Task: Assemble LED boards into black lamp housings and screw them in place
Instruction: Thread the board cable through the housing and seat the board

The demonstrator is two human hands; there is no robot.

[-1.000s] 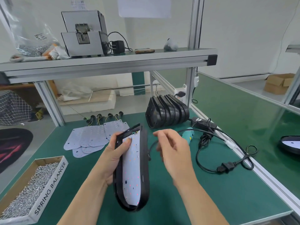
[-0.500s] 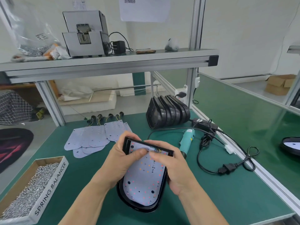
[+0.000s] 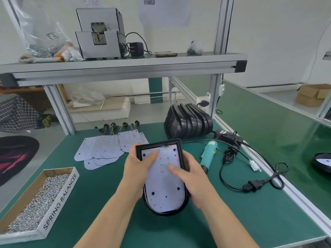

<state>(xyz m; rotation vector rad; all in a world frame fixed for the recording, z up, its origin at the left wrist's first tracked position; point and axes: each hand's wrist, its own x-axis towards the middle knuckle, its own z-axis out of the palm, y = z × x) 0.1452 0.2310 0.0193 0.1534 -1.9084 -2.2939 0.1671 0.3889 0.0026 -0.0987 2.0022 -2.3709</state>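
A black lamp housing [image 3: 177,146] lies face up in front of me with a white LED board [image 3: 163,192] set inside it. My left hand [image 3: 138,169] grips the housing's left side, thumb pressing on the board near its top. My right hand [image 3: 191,181] grips the right side, its thumb lying across the board's middle. Several loose LED boards [image 3: 105,149] with wired connectors lie spread on the green table behind. A row of empty black housings [image 3: 188,122] stands at the back. A teal electric screwdriver [image 3: 208,154] lies to the right.
A cardboard box of screws [image 3: 35,201] marked SPRING BALANCER sits at the front left. A black power cable and plug [image 3: 250,185] loop on the right. A shelf [image 3: 125,67] overhead carries a grey screw feeder [image 3: 100,42]. Another housing [image 3: 322,162] lies on the neighbouring bench.
The housing went from standing on edge in my left hand to lying flat, face up. My right hand came onto it, and both thumbs now press on the board.
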